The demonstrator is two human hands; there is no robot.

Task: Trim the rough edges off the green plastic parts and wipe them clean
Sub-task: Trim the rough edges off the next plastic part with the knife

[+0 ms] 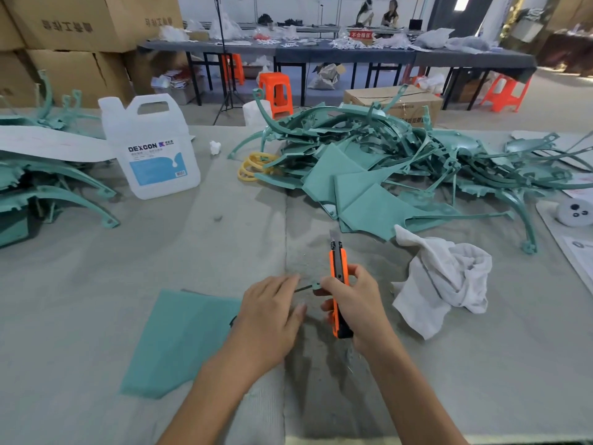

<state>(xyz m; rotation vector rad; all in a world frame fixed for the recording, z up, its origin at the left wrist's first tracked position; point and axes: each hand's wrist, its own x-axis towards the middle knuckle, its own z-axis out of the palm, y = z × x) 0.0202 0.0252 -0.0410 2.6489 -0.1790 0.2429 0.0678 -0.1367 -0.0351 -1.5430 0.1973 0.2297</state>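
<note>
Gripping an orange utility knife (337, 261) blade-forward, the right hand (356, 305) meets the left hand (269, 314), which pinches the thin tip of a green plastic part (179, 342) lying on the counter (96, 284).

Bright, soft light is everywhere, shadows are faint, the edges bend, and the far tables (353, 56) look blurry

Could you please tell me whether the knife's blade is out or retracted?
Out: a grey blade sticks out beyond the far end of the orange knife, pointing away from the person.
</note>
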